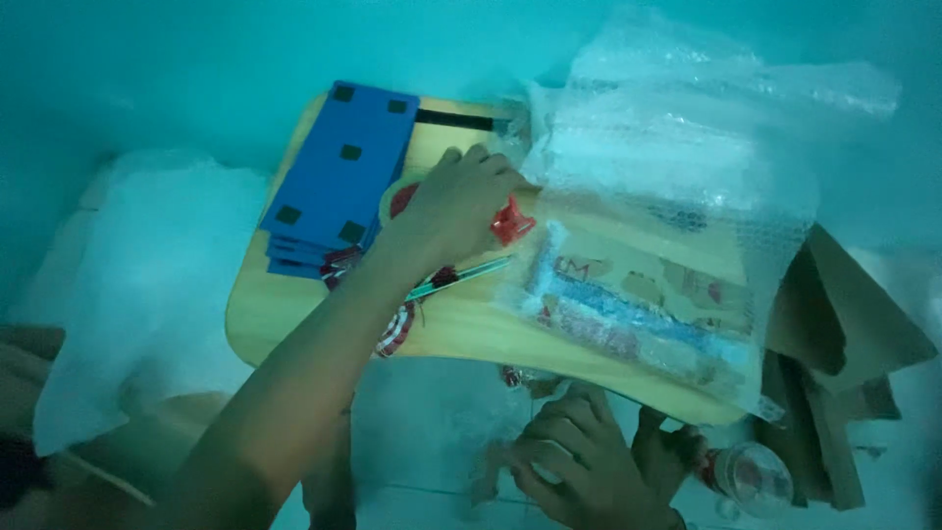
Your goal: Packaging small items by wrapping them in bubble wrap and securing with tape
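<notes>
My left hand [456,201] reaches out over the light wooden lap board with rounded corners [285,314], palm down, fingers curled loosely on its top; whether they grip anything beneath I cannot tell. Just beside my fingertips, on their right, lies a small crumpled red wrapper [512,222], touching or nearly touching my hand. Under my wrist a slim green pen-like stick [461,277] lies slantwise, and near the board's near edge sits a red-and-white striped round piece [395,332].

My right hand [574,461] is low, below the board's near edge, fingers bent around something pale that I cannot make out. Close to it on the right lies a clear plastic bottle with a red band [754,476].

At the board's far left a stack of flat blue rectangular panels with small dark squares [339,167] lies at an angle, its upper corner overhanging the far rim. The right part of the board is covered by a large sheet of clear bubble wrap [677,167], which rises past the far edge and hangs over the right one. Beneath its lower part lies a long flat package in blue, white and red [628,324], slanting toward the near right corner.

Bare wood shows only in a strip along the left and near edges and a small patch by my wrist. Off the right side lie folded brown cardboard pieces [844,324]; off the left, a pale white sheet [147,285] spreads across the floor.
</notes>
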